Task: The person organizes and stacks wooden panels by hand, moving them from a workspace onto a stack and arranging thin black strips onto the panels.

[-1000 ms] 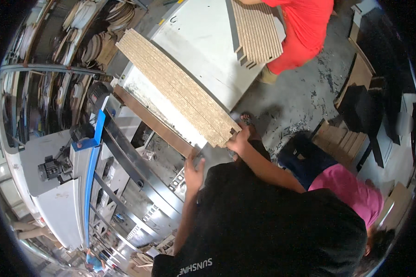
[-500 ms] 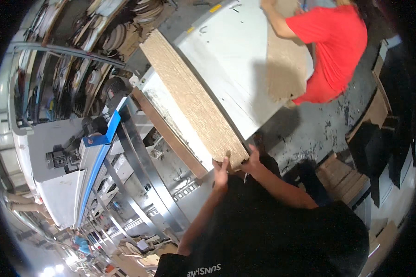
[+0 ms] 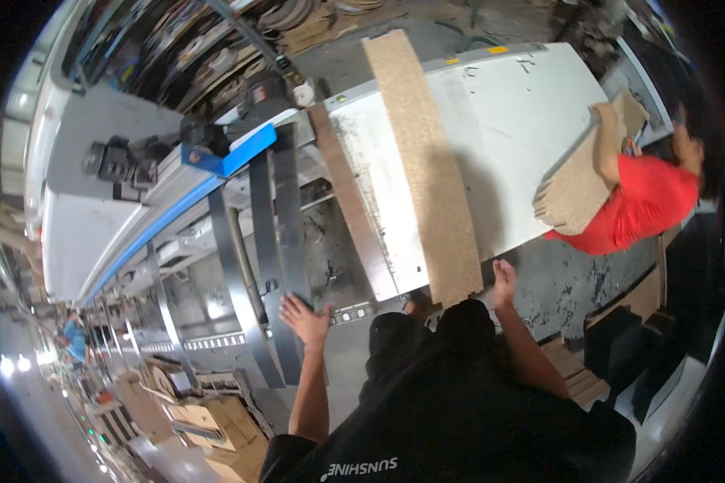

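A long tan particleboard strip stack (image 3: 428,153) with uneven ends lies across the white table (image 3: 503,121), its near end reaching over the front edge close to my body. My left hand (image 3: 306,320) is spread, holding nothing, above the dark metal straps (image 3: 286,233) left of the table. Just right of the boards' near end, my right hand (image 3: 503,282) is raised, empty, its fingers stretched out and apart from the boards. A brown strip (image 3: 350,201) runs along the table's left edge.
At the table's right end a co-worker in a red shirt (image 3: 640,197) handles another stack of tan boards (image 3: 580,181). A white machine with a blue rail (image 3: 157,221) stands to the left. Cardboard boxes (image 3: 217,419) lie lower left, dark blocks (image 3: 616,330) at the right.
Both hands have let go of the board stack and moved apart, the left one farther out. The stack has gone from tilted on edge to lying flat on the table. My view has turned.
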`<state>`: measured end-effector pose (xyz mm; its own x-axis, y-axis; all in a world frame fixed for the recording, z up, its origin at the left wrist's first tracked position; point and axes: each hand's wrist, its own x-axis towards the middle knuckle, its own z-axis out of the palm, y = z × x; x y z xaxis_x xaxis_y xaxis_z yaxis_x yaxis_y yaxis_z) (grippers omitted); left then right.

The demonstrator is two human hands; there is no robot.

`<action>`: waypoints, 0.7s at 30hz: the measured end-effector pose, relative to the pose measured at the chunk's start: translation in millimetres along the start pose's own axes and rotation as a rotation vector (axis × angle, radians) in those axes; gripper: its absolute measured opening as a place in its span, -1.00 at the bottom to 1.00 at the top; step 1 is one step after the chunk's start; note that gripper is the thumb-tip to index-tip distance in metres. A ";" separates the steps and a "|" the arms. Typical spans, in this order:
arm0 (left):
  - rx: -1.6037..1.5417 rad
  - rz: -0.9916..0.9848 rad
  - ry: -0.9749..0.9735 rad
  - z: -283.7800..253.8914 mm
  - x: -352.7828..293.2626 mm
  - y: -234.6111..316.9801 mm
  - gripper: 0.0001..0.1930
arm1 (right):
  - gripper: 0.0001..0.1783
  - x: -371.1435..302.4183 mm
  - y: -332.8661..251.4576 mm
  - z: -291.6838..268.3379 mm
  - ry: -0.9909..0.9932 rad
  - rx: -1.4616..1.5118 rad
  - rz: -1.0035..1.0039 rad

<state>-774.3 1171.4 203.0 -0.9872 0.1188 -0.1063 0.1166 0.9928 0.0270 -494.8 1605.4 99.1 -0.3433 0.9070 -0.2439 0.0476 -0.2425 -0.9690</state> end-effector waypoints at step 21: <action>-0.546 0.294 0.099 -32.6 -2.5 86.3 -0.22 | 0.57 -22.5 -60.7 68.6 -0.317 -1.017 -0.358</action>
<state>-765.4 1256.4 238.1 -0.9307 0.3581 0.0749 0.3384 0.7649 0.5481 -554.3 1576.2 166.1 -0.7069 0.7044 -0.0637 0.5918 0.5397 -0.5988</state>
